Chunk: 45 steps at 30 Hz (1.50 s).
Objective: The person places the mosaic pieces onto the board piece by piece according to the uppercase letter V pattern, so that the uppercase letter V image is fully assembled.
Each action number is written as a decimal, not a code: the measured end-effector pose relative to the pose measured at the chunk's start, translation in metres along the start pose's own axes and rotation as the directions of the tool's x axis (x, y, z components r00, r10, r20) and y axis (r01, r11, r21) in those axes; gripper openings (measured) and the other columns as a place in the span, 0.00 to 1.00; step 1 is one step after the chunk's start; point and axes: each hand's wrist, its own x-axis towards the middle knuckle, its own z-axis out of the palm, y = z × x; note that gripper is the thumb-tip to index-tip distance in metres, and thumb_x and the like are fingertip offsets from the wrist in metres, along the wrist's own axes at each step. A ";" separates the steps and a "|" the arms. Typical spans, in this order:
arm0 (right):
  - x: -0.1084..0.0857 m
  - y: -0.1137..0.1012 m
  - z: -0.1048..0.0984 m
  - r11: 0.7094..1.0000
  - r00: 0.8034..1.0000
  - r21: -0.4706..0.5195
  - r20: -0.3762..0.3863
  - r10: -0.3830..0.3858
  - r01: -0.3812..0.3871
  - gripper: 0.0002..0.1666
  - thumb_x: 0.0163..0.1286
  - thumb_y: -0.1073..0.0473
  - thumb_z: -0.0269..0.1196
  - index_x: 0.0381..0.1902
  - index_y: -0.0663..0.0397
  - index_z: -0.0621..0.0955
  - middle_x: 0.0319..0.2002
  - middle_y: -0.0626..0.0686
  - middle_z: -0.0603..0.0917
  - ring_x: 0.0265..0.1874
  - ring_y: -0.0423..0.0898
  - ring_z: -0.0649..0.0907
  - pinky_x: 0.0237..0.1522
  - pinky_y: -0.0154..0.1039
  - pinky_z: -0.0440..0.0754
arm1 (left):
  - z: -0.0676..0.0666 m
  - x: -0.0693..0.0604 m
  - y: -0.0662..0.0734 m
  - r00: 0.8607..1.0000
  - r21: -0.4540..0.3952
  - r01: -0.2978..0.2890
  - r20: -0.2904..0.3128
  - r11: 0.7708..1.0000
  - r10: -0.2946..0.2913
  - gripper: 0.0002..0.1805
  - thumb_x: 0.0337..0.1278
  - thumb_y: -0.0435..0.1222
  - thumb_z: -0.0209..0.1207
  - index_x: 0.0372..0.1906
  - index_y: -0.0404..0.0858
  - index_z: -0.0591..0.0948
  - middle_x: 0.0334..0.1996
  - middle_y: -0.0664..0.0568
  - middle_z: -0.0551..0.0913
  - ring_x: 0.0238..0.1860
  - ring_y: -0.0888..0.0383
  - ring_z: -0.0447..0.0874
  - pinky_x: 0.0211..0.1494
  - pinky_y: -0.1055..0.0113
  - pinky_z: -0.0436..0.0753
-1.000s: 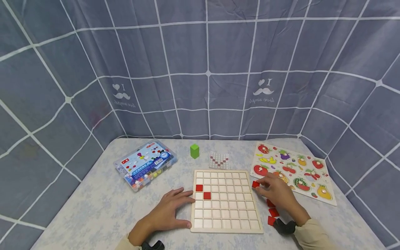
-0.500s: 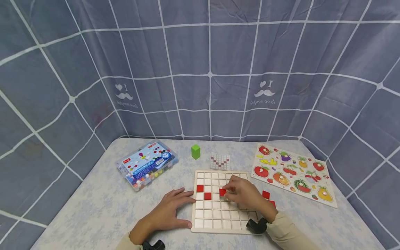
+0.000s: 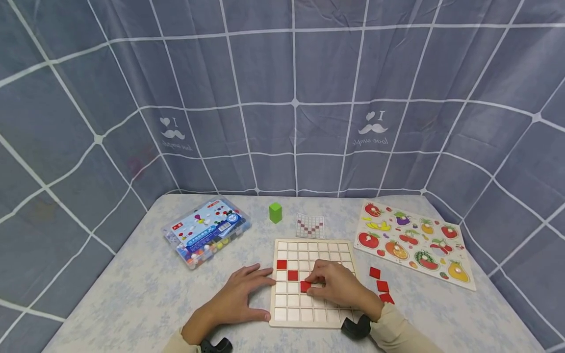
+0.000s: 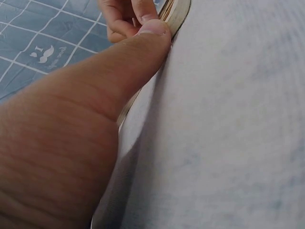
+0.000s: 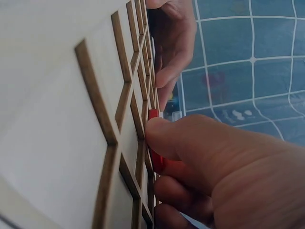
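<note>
A wooden grid board (image 3: 318, 314) lies on the table, with one red tile (image 3: 281, 264) and another red tile (image 3: 293, 275) set in its left columns, stepping down to the right. My right hand (image 3: 337, 284) pinches a third red tile (image 3: 305, 287) between thumb and fingers, at a cell diagonally below the second. In the right wrist view that tile (image 5: 154, 143) stands against the grid's ridges under the thumb. My left hand (image 3: 240, 296) rests at the board's left edge, fingers straight; its thumb (image 4: 143, 43) touches the rim in the left wrist view.
Right of the board lie several loose red tiles (image 3: 382, 286). Behind it are a small pattern card (image 3: 310, 226) and a green block (image 3: 275, 213). A plastic case (image 3: 207, 230) of colored beads sits at left, a fruit puzzle board (image 3: 415, 242) at right.
My right hand has picked up a red tile from the right of the board and carried it left onto the grid, then slightly toward me. My left hand has stayed in place.
</note>
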 end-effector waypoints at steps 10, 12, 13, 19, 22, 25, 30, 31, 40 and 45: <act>0.000 0.002 0.002 0.998 1.000 0.057 0.022 0.002 -0.004 0.05 0.61 0.59 0.76 0.35 0.43 0.90 0.29 0.32 0.79 0.30 0.34 0.77 0.32 0.32 0.75 | -0.001 -0.002 0.003 1.000 0.009 0.004 0.004 1.000 -0.004 0.38 0.50 0.67 0.67 0.65 0.56 0.79 0.72 0.56 0.71 0.74 0.41 0.59 0.69 0.33 0.57; 0.000 0.002 0.002 0.997 1.000 0.072 0.017 0.006 -0.007 0.05 0.60 0.59 0.76 0.35 0.44 0.91 0.29 0.32 0.80 0.30 0.34 0.77 0.32 0.32 0.75 | -0.001 -0.003 0.003 1.000 0.011 0.006 0.005 1.000 -0.006 0.38 0.50 0.67 0.67 0.65 0.56 0.79 0.72 0.56 0.71 0.74 0.41 0.59 0.69 0.33 0.57; 0.001 0.002 0.002 0.997 1.000 0.080 0.014 0.006 -0.007 0.05 0.60 0.59 0.76 0.34 0.44 0.91 0.29 0.32 0.80 0.30 0.34 0.77 0.32 0.32 0.75 | -0.002 -0.003 0.003 1.000 0.011 0.006 0.005 1.000 -0.006 0.38 0.50 0.67 0.67 0.65 0.56 0.79 0.72 0.56 0.71 0.74 0.41 0.59 0.69 0.33 0.57; 0.003 0.002 0.002 0.996 1.000 0.092 0.002 -0.004 0.004 0.04 0.60 0.59 0.76 0.34 0.45 0.92 0.30 0.33 0.82 0.32 0.34 0.79 0.33 0.34 0.74 | -0.003 -0.002 0.002 1.000 0.011 0.000 0.007 1.000 0.000 0.38 0.51 0.67 0.66 0.65 0.55 0.79 0.72 0.56 0.71 0.74 0.40 0.59 0.68 0.32 0.57; 0.003 0.002 0.001 0.996 1.000 0.084 0.002 -0.017 0.016 0.04 0.60 0.58 0.76 0.34 0.45 0.92 0.30 0.33 0.82 0.31 0.35 0.79 0.33 0.33 0.75 | -0.003 -0.002 0.002 1.000 0.017 -0.004 0.004 1.000 0.004 0.38 0.51 0.66 0.67 0.65 0.55 0.79 0.72 0.55 0.71 0.74 0.40 0.59 0.68 0.32 0.57; 0.004 0.003 0.001 0.995 1.000 0.094 0.013 -0.027 0.026 0.05 0.60 0.59 0.76 0.35 0.47 0.91 0.30 0.34 0.81 0.30 0.35 0.77 0.33 0.32 0.74 | -0.003 -0.002 0.002 1.000 0.017 -0.003 -0.002 1.000 0.003 0.38 0.50 0.66 0.67 0.65 0.56 0.79 0.72 0.56 0.71 0.74 0.41 0.59 0.68 0.32 0.57; 0.005 0.004 0.002 0.993 0.998 0.113 0.059 -0.037 0.030 0.06 0.62 0.59 0.75 0.36 0.46 0.87 0.29 0.37 0.79 0.29 0.37 0.75 0.33 0.32 0.73 | -0.002 -0.002 0.003 1.000 0.009 0.017 0.006 1.000 -0.017 0.38 0.49 0.67 0.67 0.65 0.56 0.79 0.72 0.57 0.70 0.75 0.42 0.58 0.69 0.33 0.56; 0.005 0.004 0.001 0.993 0.997 0.116 0.072 -0.036 0.027 0.07 0.62 0.58 0.75 0.38 0.47 0.87 0.29 0.38 0.79 0.29 0.37 0.75 0.33 0.32 0.73 | -0.002 -0.002 0.003 1.000 0.008 0.021 0.007 1.000 -0.021 0.38 0.49 0.67 0.67 0.65 0.57 0.79 0.72 0.57 0.70 0.75 0.42 0.58 0.69 0.33 0.56; -0.003 0.017 -0.023 0.954 0.989 0.298 0.145 -0.023 -0.022 0.26 0.67 0.57 0.72 0.61 0.55 0.80 0.39 0.50 0.82 0.36 0.44 0.79 0.38 0.34 0.77 | -0.001 0.000 0.003 1.000 0.011 0.001 -0.003 1.000 -0.001 0.38 0.50 0.66 0.67 0.65 0.55 0.79 0.72 0.54 0.71 0.74 0.40 0.58 0.68 0.32 0.56; -0.024 0.041 -0.048 0.955 1.000 0.298 0.022 -0.014 0.007 0.19 0.71 0.62 0.67 0.58 0.60 0.82 0.39 0.54 0.82 0.36 0.43 0.80 0.39 0.36 0.81 | -0.001 -0.001 0.002 1.000 0.010 0.004 -0.003 1.000 -0.004 0.38 0.50 0.66 0.67 0.65 0.55 0.79 0.72 0.55 0.71 0.74 0.40 0.58 0.69 0.32 0.56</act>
